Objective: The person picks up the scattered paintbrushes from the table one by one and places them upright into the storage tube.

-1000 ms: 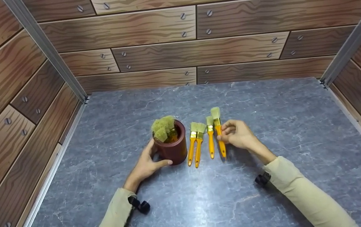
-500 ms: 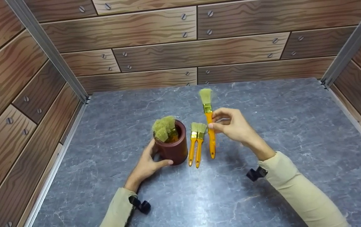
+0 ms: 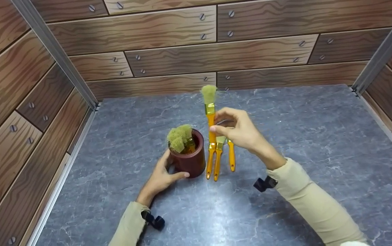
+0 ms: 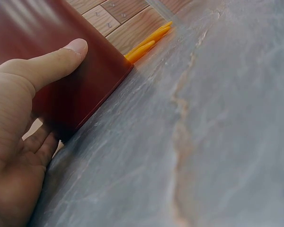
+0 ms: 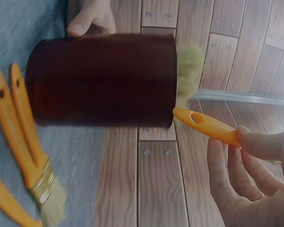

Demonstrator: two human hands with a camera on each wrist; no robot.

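My left hand (image 3: 161,176) grips the side of a dark red cylindrical pot (image 3: 190,164), its thumb (image 4: 61,61) lying along the wall. Several brushes stand inside with their pale bristles (image 3: 180,136) above the rim. My right hand (image 3: 240,131) pinches a paintbrush (image 3: 211,119) by its orange handle, bristles up, above the table. In the right wrist view that handle's end (image 5: 199,122) points at the pot's mouth. Three more paintbrushes lie to the right of the pot: two side by side (image 3: 217,164) and one (image 3: 231,157) a little apart, its bristles hidden behind my right hand.
The grey marbled table (image 3: 120,136) carries the pot and the loose brushes. Wood-patterned panels (image 3: 168,63) close off the back and both sides, with metal posts (image 3: 69,65) in the corners.
My right hand has lifted the rightmost paintbrush off the table and carried it left and up, now over the pair of lying brushes. The left hand and the pot have stayed in place.
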